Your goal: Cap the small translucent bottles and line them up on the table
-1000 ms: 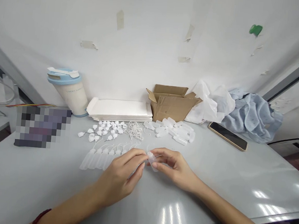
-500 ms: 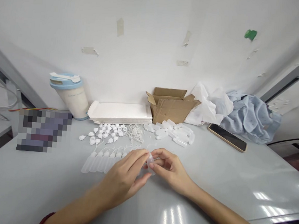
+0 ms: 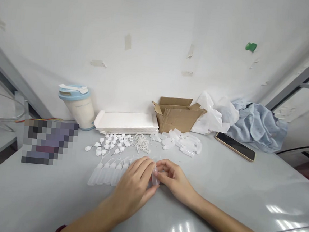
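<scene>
Between my two hands is a small translucent bottle (image 3: 155, 177), held near the middle of the table. My right hand (image 3: 174, 179) pinches it between thumb and fingers from the right. My left hand (image 3: 136, 186) closes over its top from the left, its fingers hiding the neck. A row of similar bottles (image 3: 107, 173) with thin white strings lies to the left, partly behind my left hand. Beyond them are loose white caps (image 3: 114, 141) and a heap of white strings (image 3: 141, 143). Several loose translucent bottles (image 3: 187, 142) lie farther back to the right.
Along the wall stand a blue-lidded cup (image 3: 78, 107), stacked white envelopes (image 3: 127, 122), an open cardboard box (image 3: 177, 119) and a white plastic bag (image 3: 211, 115). A phone (image 3: 235, 146) and blue cloth (image 3: 257, 127) are at the right. A pixelated item (image 3: 49, 141) lies left.
The camera view has shifted, so the things on the table appear slightly lower. My left fingers have curled farther down over the top of the bottle; my right hand keeps its pinch.
</scene>
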`<action>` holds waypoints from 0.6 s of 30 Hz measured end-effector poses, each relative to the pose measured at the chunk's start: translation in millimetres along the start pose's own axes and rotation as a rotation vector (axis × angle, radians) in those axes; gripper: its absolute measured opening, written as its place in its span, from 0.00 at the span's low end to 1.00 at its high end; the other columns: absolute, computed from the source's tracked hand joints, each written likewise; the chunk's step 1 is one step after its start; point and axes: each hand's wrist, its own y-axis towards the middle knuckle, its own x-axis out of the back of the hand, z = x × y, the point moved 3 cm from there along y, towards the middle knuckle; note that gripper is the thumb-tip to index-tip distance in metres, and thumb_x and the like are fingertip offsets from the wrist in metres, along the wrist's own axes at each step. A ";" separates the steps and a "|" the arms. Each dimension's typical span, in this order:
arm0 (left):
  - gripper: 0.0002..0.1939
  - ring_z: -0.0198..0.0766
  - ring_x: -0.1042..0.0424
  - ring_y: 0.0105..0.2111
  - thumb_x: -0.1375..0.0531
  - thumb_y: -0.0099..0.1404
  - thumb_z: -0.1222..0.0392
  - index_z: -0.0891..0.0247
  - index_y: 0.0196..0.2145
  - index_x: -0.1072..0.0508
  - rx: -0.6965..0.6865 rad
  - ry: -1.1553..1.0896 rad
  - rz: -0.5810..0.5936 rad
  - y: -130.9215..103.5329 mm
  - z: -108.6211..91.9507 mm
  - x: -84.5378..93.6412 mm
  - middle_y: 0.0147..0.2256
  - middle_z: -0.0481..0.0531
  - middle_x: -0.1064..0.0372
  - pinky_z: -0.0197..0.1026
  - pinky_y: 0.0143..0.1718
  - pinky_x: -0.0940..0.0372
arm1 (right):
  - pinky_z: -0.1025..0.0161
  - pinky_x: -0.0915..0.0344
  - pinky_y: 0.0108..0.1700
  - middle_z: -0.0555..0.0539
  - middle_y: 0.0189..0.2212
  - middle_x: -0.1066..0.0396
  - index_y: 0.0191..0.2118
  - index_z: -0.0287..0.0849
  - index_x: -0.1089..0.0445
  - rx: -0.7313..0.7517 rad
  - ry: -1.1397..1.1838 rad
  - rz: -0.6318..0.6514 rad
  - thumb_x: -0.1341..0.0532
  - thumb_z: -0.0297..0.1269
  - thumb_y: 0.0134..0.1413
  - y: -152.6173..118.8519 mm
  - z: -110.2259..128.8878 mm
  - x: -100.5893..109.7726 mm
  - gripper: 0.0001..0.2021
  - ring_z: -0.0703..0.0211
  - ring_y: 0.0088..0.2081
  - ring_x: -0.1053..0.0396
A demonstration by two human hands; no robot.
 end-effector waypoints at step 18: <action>0.22 0.53 0.37 0.53 0.38 0.56 0.65 0.63 0.49 0.36 0.099 -0.109 0.170 -6.3 23.4 -6.3 0.46 0.59 0.31 0.56 0.49 0.34 | 0.74 0.45 0.12 0.56 0.17 0.34 0.48 0.39 0.34 -0.197 -0.294 0.173 0.47 0.32 0.54 32.9 -1.9 8.8 0.15 0.66 0.15 0.32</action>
